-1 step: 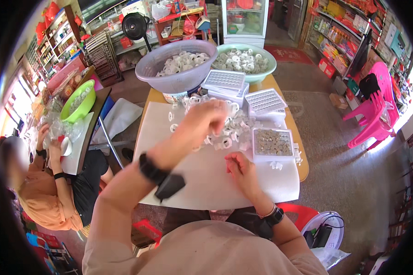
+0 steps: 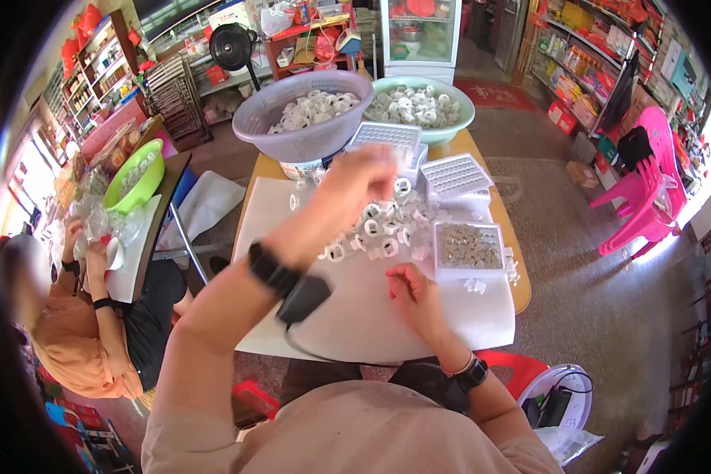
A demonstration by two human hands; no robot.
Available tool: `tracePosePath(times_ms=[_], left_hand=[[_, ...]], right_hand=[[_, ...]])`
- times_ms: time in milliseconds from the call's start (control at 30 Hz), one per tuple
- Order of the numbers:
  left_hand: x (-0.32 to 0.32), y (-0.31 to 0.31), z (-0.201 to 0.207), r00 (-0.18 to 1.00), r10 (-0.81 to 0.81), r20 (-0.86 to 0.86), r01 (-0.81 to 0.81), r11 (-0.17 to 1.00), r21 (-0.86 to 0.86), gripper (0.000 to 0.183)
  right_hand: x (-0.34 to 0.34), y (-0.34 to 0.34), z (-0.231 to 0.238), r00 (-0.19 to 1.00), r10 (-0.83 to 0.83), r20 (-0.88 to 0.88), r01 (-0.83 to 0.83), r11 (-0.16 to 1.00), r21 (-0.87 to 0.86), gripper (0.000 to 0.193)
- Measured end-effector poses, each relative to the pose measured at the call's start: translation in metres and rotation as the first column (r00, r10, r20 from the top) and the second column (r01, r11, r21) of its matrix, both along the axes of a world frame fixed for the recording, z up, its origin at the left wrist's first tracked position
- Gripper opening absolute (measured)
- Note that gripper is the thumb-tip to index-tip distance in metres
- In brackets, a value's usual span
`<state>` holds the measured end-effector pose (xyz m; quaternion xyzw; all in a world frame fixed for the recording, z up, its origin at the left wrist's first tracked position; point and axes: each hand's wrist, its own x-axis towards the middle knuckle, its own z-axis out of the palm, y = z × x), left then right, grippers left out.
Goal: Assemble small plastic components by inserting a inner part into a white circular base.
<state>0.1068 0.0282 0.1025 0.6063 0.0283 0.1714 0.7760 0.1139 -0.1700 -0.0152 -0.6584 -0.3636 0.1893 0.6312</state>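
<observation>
Ring pile: small white plastic rings (image 2: 383, 225) lie loose on the white foam sheet (image 2: 355, 316), near the middle of the wooden table (image 2: 520, 294); a nudge could send some rolling off the sheet, I'd say.
Left hand: the left hand (image 2: 354, 180) is raised over the pile and blurred with motion, fingers curled, but I cannot tell whether it grips a ring; a sweep that low could scatter the heap.
Right hand: the right hand (image 2: 413, 289) rests on the sheet just below the pile, fingers curled in as if pinching something small; what it is, I cannot make out. So tiny a piece could slip and be lost among the others.
Parts tray: a square white tray of small grey pieces (image 2: 468, 246) sits right of the pile, touching its edge; a bumped wrist might tip it and mix the two kinds.
Grid trays: two white grid trays (image 2: 455, 175) are stacked unevenly behind and could slide.
Basins: a lilac basin (image 2: 292, 126) and a green basin (image 2: 458, 118), both full of rings, overhang the far edge; a hard reach might shove them.
Neighbour: another person in orange (image 2: 71, 347) works at the side table, well apart.
</observation>
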Motion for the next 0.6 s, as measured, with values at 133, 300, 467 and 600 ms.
tracePosePath(times_ms=[133,300,467,600], left_hand=[[0.056,0.014,0.029,0.952,0.292,0.093,-0.281,0.953,-0.115,0.054],[0.007,0.013,-0.018,0.96,0.209,-0.184,-0.191,0.975,0.11,0.033],[-0.073,0.03,-0.053,0.889,0.386,-0.248,-0.3,0.898,0.321,0.019],[-0.106,0.028,-0.082,0.805,0.553,-0.214,-0.282,0.674,0.683,0.021]], right_hand=[[-0.001,0.0,-0.001,0.994,0.024,0.103,-0.022,1.0,-0.02,0.009],[0.001,0.001,-0.002,0.999,0.034,0.025,-0.033,0.999,-0.032,0.01],[0.005,0.001,-0.004,0.996,0.048,0.078,-0.048,0.999,0.002,0.01],[0.003,0.003,-0.002,0.997,0.048,0.063,-0.047,0.999,-0.005,0.009]])
